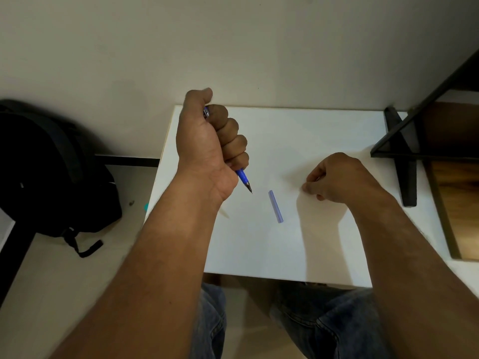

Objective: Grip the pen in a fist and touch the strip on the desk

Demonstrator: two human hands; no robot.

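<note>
Nearest, a translucent blue pen cap (275,206) lies flat on the white table (324,242), its long axis running near to far, tilted slightly left. Just right of it the right hand (337,178) rests on the tabletop, fingers curled — possibly pinching something small, though I cannot tell. Farther left, the left hand (210,141) grips a blue pen (243,180) in a full fist — tip pointing down and toward the cap.

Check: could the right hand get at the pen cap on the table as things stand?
Probably yes. The right hand rests on the table beside the pen cap, bare surface between them; the left hand grips the pen off to the side.
</note>
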